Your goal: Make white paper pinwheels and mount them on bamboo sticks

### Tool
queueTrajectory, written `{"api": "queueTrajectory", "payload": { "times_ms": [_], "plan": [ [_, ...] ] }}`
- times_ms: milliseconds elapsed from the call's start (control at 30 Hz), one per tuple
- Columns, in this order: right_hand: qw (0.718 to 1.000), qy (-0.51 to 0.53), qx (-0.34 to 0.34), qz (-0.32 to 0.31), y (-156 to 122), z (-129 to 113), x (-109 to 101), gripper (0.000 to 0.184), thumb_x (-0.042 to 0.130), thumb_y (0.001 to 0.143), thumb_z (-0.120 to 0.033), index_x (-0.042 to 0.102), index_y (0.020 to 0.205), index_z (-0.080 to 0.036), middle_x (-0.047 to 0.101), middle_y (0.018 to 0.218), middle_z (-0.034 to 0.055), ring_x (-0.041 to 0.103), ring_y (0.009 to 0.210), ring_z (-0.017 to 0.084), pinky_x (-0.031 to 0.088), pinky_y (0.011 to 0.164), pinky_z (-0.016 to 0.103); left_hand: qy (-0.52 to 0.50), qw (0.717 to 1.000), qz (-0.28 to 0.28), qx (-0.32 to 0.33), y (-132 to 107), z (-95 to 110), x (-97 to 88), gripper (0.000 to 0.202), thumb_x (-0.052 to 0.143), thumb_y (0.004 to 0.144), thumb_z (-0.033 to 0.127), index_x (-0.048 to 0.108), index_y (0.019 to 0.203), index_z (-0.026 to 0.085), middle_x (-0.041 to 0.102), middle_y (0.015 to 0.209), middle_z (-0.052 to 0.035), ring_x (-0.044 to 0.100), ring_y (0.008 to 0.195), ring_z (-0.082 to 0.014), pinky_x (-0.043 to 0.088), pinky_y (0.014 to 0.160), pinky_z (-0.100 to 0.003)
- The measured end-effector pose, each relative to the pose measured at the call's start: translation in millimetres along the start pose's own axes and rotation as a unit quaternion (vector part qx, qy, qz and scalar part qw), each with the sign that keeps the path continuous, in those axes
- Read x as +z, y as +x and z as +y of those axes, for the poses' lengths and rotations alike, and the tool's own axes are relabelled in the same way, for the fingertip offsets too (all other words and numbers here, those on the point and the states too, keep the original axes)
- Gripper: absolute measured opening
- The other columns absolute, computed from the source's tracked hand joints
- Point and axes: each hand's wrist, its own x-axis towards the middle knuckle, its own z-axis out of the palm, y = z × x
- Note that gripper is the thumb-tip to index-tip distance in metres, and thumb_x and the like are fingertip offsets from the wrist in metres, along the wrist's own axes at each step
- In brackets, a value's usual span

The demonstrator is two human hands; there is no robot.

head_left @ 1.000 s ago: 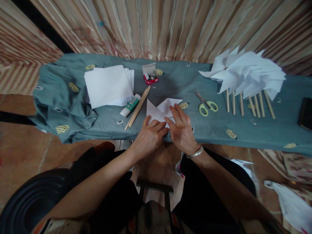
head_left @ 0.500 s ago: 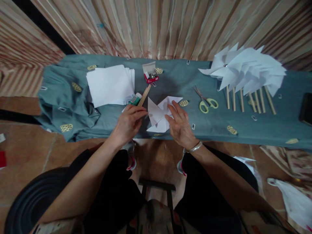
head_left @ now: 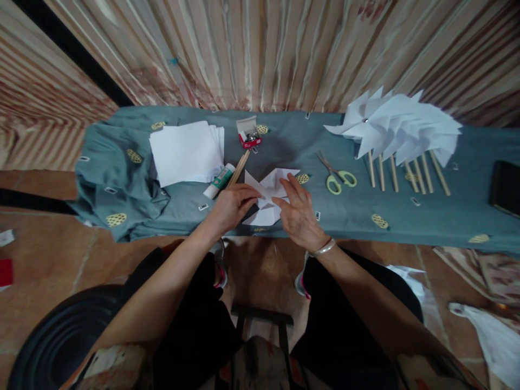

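Pinching the left side of a white, pointed-flap paper piece (head_left: 268, 189) on the patterned blue-green cloth (head_left: 292, 141), the left hand (head_left: 233, 207) faces the right hand (head_left: 299, 214), spread over its right side. Flap-folding seems the step; next, I'd judge, calls for steadying the centre.

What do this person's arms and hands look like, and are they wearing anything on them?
Both the left hand and the right hand are ungloved, with bare forearms. A plain, silver-coloured bracelet circles the right wrist; nothing shows on the left one. Patterned sleeves in tan and dark tones appear near the bottom edge.
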Motion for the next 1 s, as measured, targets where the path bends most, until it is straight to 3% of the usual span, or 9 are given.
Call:
{"api": "queueTrajectory", "payload": {
  "times_ms": [467, 600, 833, 1000],
  "plan": [
    [0.998, 0.055, 0.007, 0.001, -2.6, 2.5, -2.0, 0.031, 0.042, 0.092, -0.013, 0.064, 0.113, -0.02, 0.035, 0.158, 0.0089, 0.019, 0.151, 0.031, 0.034, 0.115, 0.058, -0.006, 0.998, -0.037, -0.052, 17.4, 0.6, 7.8, 0.018, 0.058, 0.087, 0.015, 0.075, 0.094, 0.017, 0.075, 0.093, -0.0068, 0.07, 0.083, -0.0171, 0.053, 0.079, -0.028],
    [0.997, 0.073, 0.025, 0.014, -0.7, 2.8, -3.1, 0.031, 0.04, 0.094, -0.016, 0.064, 0.114, -0.023, 0.038, 0.157, 0.0067, 0.022, 0.151, 0.029, 0.033, 0.116, 0.057, -0.003, 0.997, -0.041, -0.064, 19.3, 2.4, 8.5, 0.019, 0.058, 0.087, 0.015, 0.075, 0.093, 0.016, 0.075, 0.093, -0.0066, 0.07, 0.084, -0.0174, 0.053, 0.079, -0.028],
    [0.995, 0.069, 0.065, 0.017, 1.8, 3.6, -7.0, 0.03, 0.039, 0.098, -0.025, 0.064, 0.114, -0.018, 0.045, 0.15, 0.0136, 0.029, 0.148, 0.029, 0.036, 0.115, 0.055, 0.003, 0.996, -0.044, -0.081, 24.4, 5.1, 9.1, 0.02, 0.058, 0.086, 0.015, 0.076, 0.094, 0.016, 0.076, 0.094, -0.0072, 0.07, 0.086, -0.0183, 0.054, 0.082, -0.029],
    [0.995, 0.063, 0.077, 0.027, 0.8, 3.3, -8.2, 0.025, 0.042, 0.098, -0.028, 0.064, 0.111, -0.024, 0.047, 0.149, 0.0074, 0.028, 0.148, 0.025, 0.036, 0.116, 0.053, 0.006, 0.995, -0.044, -0.085, 25.0, 3.4, 10.8, 0.019, 0.06, 0.084, 0.016, 0.076, 0.094, 0.017, 0.076, 0.092, -0.0062, 0.07, 0.083, -0.0179, 0.054, 0.081, -0.029]
  ]
}}
